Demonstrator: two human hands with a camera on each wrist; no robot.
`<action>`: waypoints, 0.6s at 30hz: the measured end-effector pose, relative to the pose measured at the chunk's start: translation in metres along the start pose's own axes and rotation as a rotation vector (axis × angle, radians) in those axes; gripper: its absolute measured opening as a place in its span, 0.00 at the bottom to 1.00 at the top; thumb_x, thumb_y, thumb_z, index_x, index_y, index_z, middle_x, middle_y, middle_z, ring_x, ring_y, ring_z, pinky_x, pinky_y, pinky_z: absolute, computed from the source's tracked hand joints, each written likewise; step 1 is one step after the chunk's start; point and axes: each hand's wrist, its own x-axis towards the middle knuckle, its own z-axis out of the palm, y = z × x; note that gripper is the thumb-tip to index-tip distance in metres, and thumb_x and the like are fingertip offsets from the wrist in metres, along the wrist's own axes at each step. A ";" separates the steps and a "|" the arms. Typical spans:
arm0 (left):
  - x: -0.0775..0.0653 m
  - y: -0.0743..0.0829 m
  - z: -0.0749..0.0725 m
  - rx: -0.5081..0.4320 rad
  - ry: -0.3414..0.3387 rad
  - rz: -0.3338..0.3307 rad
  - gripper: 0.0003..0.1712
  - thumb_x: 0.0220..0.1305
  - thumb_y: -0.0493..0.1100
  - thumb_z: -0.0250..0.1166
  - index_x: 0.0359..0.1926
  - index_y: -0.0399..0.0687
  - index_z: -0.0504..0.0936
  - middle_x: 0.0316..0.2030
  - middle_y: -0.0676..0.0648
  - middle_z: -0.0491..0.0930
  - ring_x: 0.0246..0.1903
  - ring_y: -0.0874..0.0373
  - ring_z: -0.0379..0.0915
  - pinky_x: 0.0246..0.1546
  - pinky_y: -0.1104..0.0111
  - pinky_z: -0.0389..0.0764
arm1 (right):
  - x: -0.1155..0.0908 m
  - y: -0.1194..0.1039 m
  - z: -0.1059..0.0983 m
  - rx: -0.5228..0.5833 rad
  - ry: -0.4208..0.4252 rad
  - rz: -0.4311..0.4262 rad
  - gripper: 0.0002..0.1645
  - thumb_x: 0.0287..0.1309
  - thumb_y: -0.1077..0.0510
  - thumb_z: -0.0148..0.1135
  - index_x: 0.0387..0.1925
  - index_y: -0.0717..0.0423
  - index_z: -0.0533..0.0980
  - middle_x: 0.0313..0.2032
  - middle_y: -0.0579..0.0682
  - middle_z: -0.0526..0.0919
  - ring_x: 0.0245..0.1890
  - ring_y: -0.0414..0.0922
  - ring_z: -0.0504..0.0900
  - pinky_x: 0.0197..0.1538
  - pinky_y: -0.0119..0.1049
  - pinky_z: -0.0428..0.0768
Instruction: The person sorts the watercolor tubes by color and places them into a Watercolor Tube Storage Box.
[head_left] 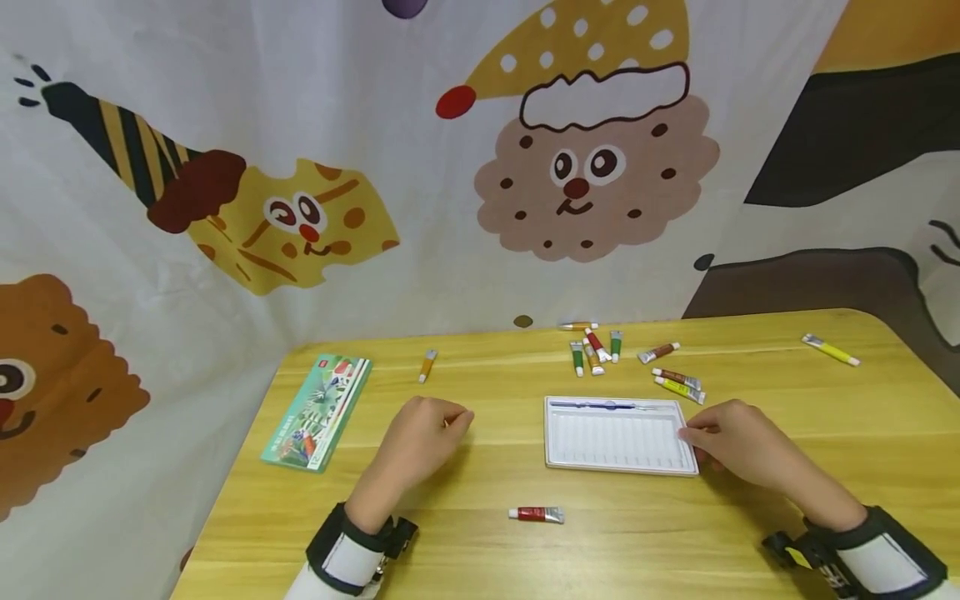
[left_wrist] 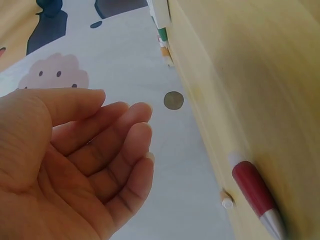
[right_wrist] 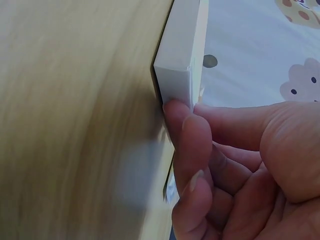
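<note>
A white plastic tray (head_left: 615,442) with slots lies on the table, and a blue-handled paintbrush (head_left: 600,406) rests along its far side. My right hand (head_left: 738,442) pinches the tray's right edge, thumb on top and fingers under the side; the right wrist view shows the tray's white corner (right_wrist: 172,82) between thumb and forefinger. Over the table left of the tray is my left hand (head_left: 427,433), its fingers loosely curled and holding nothing; the palm (left_wrist: 70,185) shows bare in the left wrist view. A red paint tube (head_left: 536,514) lies in front of the tray.
Several paint tubes lie behind the tray, among them a green one (head_left: 577,358) and a yellow one (head_left: 679,389). Another yellow tube (head_left: 831,349) is at the far right, an ochre tube (head_left: 427,366) at the back left. A green printed box (head_left: 317,412) lies at the left edge.
</note>
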 end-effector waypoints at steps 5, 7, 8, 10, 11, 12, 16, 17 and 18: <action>0.003 0.003 0.002 0.017 -0.020 -0.018 0.23 0.74 0.44 0.66 0.18 0.46 0.82 0.12 0.61 0.53 0.13 0.66 0.51 0.19 0.72 0.54 | 0.003 -0.006 0.004 0.007 -0.007 -0.002 0.09 0.72 0.59 0.64 0.37 0.59 0.85 0.19 0.45 0.76 0.19 0.43 0.73 0.23 0.32 0.66; 0.004 0.006 0.003 0.016 -0.038 -0.027 0.25 0.74 0.43 0.66 0.16 0.49 0.79 0.12 0.60 0.53 0.13 0.65 0.51 0.19 0.71 0.54 | 0.005 -0.009 0.005 0.018 -0.014 -0.001 0.09 0.72 0.59 0.64 0.36 0.58 0.85 0.18 0.45 0.76 0.19 0.44 0.73 0.23 0.32 0.66; 0.004 0.007 0.003 0.016 -0.047 -0.031 0.26 0.74 0.44 0.66 0.15 0.50 0.77 0.12 0.59 0.53 0.13 0.65 0.52 0.19 0.71 0.54 | 0.006 -0.011 0.006 0.022 -0.016 -0.002 0.09 0.72 0.58 0.64 0.35 0.57 0.85 0.18 0.45 0.76 0.19 0.44 0.73 0.23 0.33 0.65; 0.005 0.009 0.005 0.015 -0.071 -0.043 0.28 0.75 0.44 0.66 0.13 0.51 0.72 0.13 0.59 0.52 0.14 0.64 0.52 0.19 0.71 0.55 | 0.008 -0.014 0.007 0.028 -0.022 0.014 0.11 0.72 0.58 0.64 0.33 0.56 0.85 0.18 0.45 0.76 0.19 0.44 0.72 0.23 0.32 0.65; 0.006 0.010 0.007 0.013 -0.080 -0.048 0.29 0.75 0.44 0.66 0.13 0.52 0.71 0.13 0.58 0.52 0.14 0.64 0.52 0.20 0.71 0.55 | 0.008 -0.016 0.009 0.027 -0.023 0.015 0.12 0.72 0.57 0.64 0.31 0.56 0.85 0.18 0.45 0.76 0.19 0.44 0.72 0.23 0.32 0.64; 0.006 0.010 0.008 0.012 -0.091 -0.056 0.29 0.75 0.44 0.66 0.13 0.52 0.71 0.12 0.58 0.53 0.14 0.64 0.53 0.19 0.71 0.55 | 0.010 -0.018 0.010 0.029 -0.028 0.021 0.13 0.72 0.57 0.64 0.30 0.55 0.85 0.17 0.45 0.76 0.19 0.44 0.72 0.23 0.32 0.64; 0.007 0.011 0.014 0.027 -0.123 -0.071 0.26 0.74 0.44 0.67 0.14 0.49 0.76 0.13 0.57 0.55 0.15 0.64 0.56 0.20 0.71 0.57 | 0.013 -0.024 0.015 0.034 -0.039 0.021 0.14 0.72 0.56 0.64 0.28 0.54 0.84 0.18 0.44 0.77 0.20 0.43 0.73 0.23 0.32 0.64; 0.007 0.011 0.015 0.037 -0.126 -0.069 0.25 0.74 0.44 0.67 0.16 0.49 0.79 0.13 0.57 0.57 0.15 0.63 0.57 0.20 0.71 0.58 | 0.014 -0.026 0.017 0.036 -0.038 0.015 0.15 0.72 0.56 0.64 0.27 0.54 0.84 0.18 0.44 0.78 0.20 0.43 0.74 0.23 0.32 0.65; 0.008 0.011 0.016 0.048 -0.131 -0.066 0.23 0.74 0.44 0.67 0.17 0.48 0.80 0.13 0.57 0.58 0.16 0.63 0.58 0.21 0.70 0.59 | 0.015 -0.027 0.018 0.042 -0.040 0.013 0.14 0.72 0.56 0.64 0.27 0.54 0.84 0.18 0.44 0.78 0.20 0.43 0.74 0.23 0.32 0.65</action>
